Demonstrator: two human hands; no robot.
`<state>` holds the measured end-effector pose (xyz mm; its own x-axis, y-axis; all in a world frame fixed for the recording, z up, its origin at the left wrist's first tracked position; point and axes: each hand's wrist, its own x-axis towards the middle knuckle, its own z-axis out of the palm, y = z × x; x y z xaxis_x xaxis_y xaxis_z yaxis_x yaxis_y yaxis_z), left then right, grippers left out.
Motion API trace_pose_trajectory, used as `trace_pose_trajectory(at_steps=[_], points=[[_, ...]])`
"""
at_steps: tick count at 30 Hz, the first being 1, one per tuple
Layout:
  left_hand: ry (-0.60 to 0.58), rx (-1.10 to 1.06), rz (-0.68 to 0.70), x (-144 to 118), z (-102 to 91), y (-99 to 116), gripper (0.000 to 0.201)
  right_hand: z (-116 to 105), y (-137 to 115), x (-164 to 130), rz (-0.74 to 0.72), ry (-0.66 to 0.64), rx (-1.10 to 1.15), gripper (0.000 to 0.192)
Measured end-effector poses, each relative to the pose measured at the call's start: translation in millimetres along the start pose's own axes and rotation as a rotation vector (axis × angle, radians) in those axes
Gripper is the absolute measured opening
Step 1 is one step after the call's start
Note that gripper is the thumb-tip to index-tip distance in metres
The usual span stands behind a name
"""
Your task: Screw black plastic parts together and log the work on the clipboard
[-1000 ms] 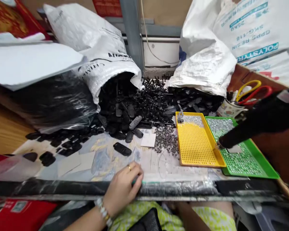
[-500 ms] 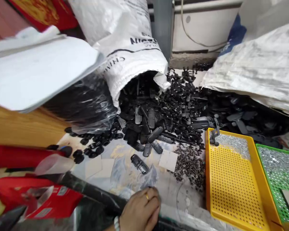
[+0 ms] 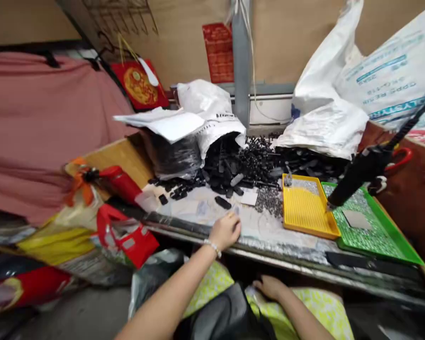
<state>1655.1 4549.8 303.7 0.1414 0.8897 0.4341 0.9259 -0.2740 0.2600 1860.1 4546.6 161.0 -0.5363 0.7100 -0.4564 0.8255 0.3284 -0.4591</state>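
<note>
Small black oblong plastic part (image 3: 223,202) laid flat on the bench (image 3: 269,236), just beyond the left hand (image 3: 225,231), fingers curled, grasp not to be told, right hand (image 3: 269,287) rested loosely open on the lap, yellow tray (image 3: 306,212) placed to the right.

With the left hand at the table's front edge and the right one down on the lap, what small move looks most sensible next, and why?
Probably a short reach forward with the left hand to the single black plastic part lying just beyond its fingertips. That piece lies apart from the heap, nearest the hand. The right hand rests on the lap, apparently holding nothing.
</note>
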Motion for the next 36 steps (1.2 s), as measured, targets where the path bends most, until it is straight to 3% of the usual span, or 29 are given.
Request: trace_pose_trajectory(at_steps=[5,11,15,18,21,23,26,29,32,36], points=[[-0.029,-0.082,-0.09,-3,9.8,-7,0.014,17,13,-32,-0.061,0.001,-0.029,0.031],[-0.015,-0.078,-0.088,-6,7.2,0,0.012,20,20,-106,-0.187,0.248,0.032,0.027],[0.019,-0.009,-0.036,-7,-2.7,1,0.011,23,6,-120,-0.347,0.452,0.073,0.026],[0.033,0.018,-0.004,7,-11.2,-8,0.016,7,-6,-118,-0.537,0.692,0.058,0.024],[0.0,0.024,0.04,39,-17.7,-17,0.018,-22,-14,-119,-0.654,0.814,0.035,0.022],[-0.07,0.031,0.076,67,-17.4,-23,0.022,-44,-18,-120,-0.688,0.845,0.011,0.023],[-0.222,0.057,0.112,109,-9.1,-33,0.044,-70,-22,-119,-0.72,0.916,-0.048,0.024],[-0.343,0.08,0.13,136,0.7,-43,0.047,-87,-23,-115,-0.732,0.987,-0.096,0.022],[-0.367,0.083,0.148,141,0.5,-47,0.048,-95,-23,-111,-0.729,1.005,-0.084,0.02],[-0.293,0.05,0.145,116,-17.4,-31,0.048,-106,-23,-105,-0.739,0.977,-0.009,0.026]])
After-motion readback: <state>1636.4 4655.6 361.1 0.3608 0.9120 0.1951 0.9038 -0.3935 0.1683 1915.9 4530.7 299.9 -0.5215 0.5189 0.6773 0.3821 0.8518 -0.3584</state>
